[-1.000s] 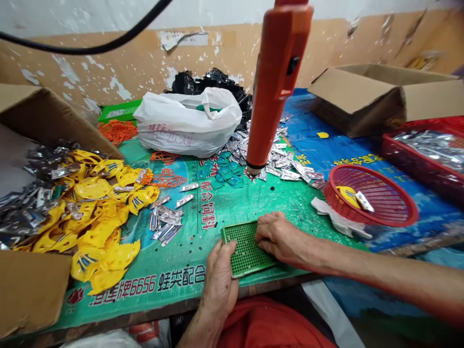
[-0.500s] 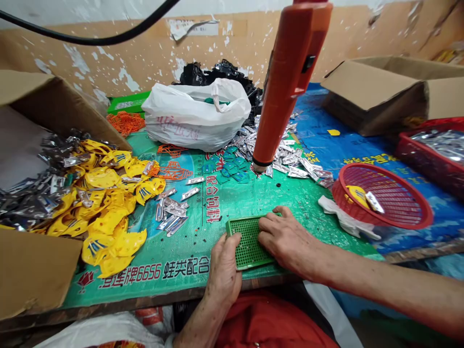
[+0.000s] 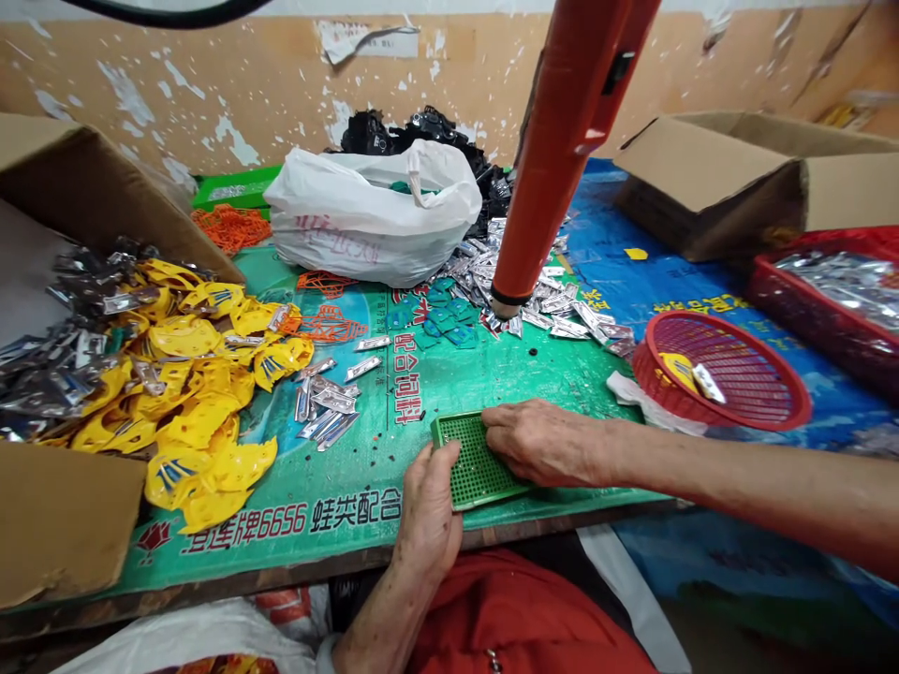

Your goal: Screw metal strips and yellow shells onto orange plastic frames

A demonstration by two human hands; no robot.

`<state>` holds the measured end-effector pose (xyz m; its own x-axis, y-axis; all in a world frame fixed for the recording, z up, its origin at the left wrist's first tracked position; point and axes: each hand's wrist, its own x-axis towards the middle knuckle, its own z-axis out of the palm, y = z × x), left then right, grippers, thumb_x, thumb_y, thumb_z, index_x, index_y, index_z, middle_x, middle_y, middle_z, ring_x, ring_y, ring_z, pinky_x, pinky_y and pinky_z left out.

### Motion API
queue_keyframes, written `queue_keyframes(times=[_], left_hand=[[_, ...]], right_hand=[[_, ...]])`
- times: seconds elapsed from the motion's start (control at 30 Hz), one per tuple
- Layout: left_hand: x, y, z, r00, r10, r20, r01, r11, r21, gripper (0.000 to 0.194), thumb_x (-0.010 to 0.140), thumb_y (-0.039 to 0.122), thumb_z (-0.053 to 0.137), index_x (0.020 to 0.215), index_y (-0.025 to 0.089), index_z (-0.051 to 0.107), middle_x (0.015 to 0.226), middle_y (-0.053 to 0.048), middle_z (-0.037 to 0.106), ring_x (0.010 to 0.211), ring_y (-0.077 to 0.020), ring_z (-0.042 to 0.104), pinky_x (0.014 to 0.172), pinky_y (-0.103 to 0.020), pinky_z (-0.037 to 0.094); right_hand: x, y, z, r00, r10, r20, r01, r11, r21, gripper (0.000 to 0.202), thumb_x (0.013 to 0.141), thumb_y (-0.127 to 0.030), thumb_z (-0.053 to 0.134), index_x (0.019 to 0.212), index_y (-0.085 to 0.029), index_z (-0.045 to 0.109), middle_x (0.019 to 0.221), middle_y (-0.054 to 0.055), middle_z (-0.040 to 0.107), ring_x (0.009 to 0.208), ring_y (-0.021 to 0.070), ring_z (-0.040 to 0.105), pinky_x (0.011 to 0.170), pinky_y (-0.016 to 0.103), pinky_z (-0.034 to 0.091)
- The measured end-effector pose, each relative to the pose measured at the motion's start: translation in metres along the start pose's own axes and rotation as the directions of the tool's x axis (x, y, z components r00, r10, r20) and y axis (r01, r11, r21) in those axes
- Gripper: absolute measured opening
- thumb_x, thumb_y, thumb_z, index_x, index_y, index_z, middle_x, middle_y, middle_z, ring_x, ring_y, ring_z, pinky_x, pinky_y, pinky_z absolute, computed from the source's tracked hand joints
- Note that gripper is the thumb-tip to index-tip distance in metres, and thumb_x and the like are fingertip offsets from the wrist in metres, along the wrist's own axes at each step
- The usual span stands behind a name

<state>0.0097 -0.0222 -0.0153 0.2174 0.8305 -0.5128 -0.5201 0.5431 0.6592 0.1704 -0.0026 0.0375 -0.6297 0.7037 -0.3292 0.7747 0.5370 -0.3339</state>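
My left hand (image 3: 430,505) grips the left end of a shallow green tray (image 3: 472,476) with a grid of small holes, its thumb over the rim. The tray is tilted at the table's front edge. Over the tray's right part, my right hand (image 3: 540,440) has its fingers curled down and bunched together. Whatever they hold, if anything, is hidden under the hand. A few tiny bits show in the tray, too small to name. Above and behind hangs a red electric screwdriver (image 3: 548,178), its tip pointing down near a scatter of dark green pieces (image 3: 449,318).
On the left, yellow plastic pieces (image 3: 203,431) and silver packets spill from a cardboard box (image 3: 63,524). A white plastic bag (image 3: 365,215) stands at the back, beside a heap of silver packets (image 3: 554,300). To the right are a red basket (image 3: 793,412) and another cardboard box (image 3: 716,178).
My right hand has shifted slightly left and deeper over the tray, its fingers bunching more. My left hand keeps its hold. The whole view has moved a little.
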Motion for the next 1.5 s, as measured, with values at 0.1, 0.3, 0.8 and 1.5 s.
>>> queue_keyframes(times=[0.1, 0.3, 0.8, 1.5], left_hand=[[0.002, 0.001, -0.001, 1.000, -0.004, 0.000, 0.004, 1.000, 0.011, 0.015, 0.069, 0.028, 0.070, 0.075, 0.016, 0.064, 0.071, 0.001, 0.067, 0.072, -0.0163, 0.062, 0.069, -0.027, 0.047], [0.002, 0.003, 0.001, 1.000, -0.011, 0.015, 0.011, 1.000, -0.002, 0.013, 0.070, 0.027, 0.069, 0.076, 0.016, 0.064, 0.073, 0.000, 0.068, 0.076, -0.0175, 0.063, 0.073, -0.028, 0.047], [0.005, 0.001, -0.001, 0.999, -0.010, 0.033, 0.010, 1.000, -0.003, 0.015, 0.070, 0.026, 0.069, 0.079, 0.015, 0.064, 0.072, 0.000, 0.069, 0.080, -0.0189, 0.065, 0.074, -0.028, 0.048], [0.006, 0.000, -0.004, 0.996, -0.029, 0.080, 0.032, 0.999, -0.036, 0.011, 0.072, 0.024, 0.067, 0.079, 0.016, 0.063, 0.073, 0.000, 0.069, 0.084, -0.0194, 0.065, 0.077, -0.028, 0.047]], right_hand=[[-0.008, 0.006, 0.002, 0.999, 0.025, -0.026, -0.024, 0.998, 0.056, 0.018, 0.087, -0.009, 0.045, 0.079, -0.012, 0.061, 0.084, 0.006, 0.058, 0.070, 0.0127, 0.053, 0.063, 0.024, 0.041], [-0.014, 0.007, 0.007, 0.989, 0.106, -0.105, -0.090, 0.985, 0.150, 0.015, 0.089, -0.014, 0.047, 0.085, -0.013, 0.062, 0.086, 0.005, 0.055, 0.076, 0.0129, 0.055, 0.066, 0.023, 0.041], [0.001, 0.001, 0.008, 0.996, -0.067, -0.052, 0.059, 0.988, -0.140, 0.012, 0.085, -0.015, 0.049, 0.078, -0.013, 0.059, 0.085, 0.007, 0.059, 0.071, 0.0155, 0.052, 0.059, 0.029, 0.033], [-0.010, 0.004, 0.013, 0.990, 0.012, -0.139, -0.007, 0.999, 0.035, 0.022, 0.092, -0.015, 0.039, 0.084, -0.014, 0.060, 0.084, 0.006, 0.059, 0.066, 0.0121, 0.051, 0.057, 0.026, 0.031]])
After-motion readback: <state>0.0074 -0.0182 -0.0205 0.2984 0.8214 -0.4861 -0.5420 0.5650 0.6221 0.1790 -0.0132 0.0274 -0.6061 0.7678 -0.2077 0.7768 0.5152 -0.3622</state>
